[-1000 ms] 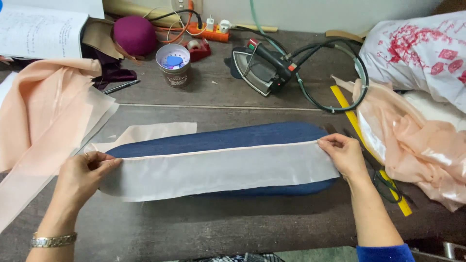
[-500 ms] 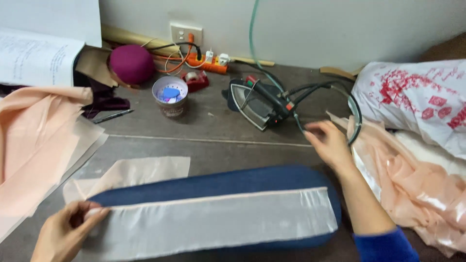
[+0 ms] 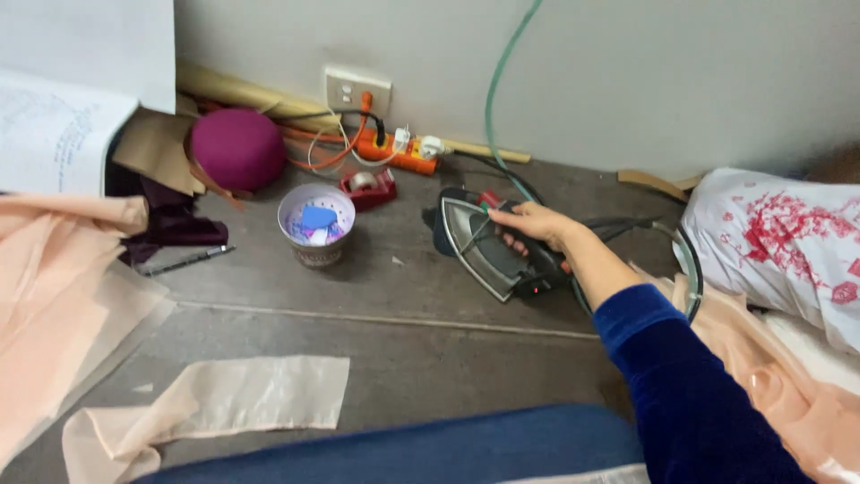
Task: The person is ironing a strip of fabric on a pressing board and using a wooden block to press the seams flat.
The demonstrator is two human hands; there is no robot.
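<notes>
One hand shows: the right hand (image 3: 535, 224), its fingers wrapped around the handle of the iron (image 3: 488, 246), which rests far right on the bench (image 3: 403, 305). Heavy and rigid, probably hot underneath; the handle is the safe hold. The left hand is out of view.
</notes>
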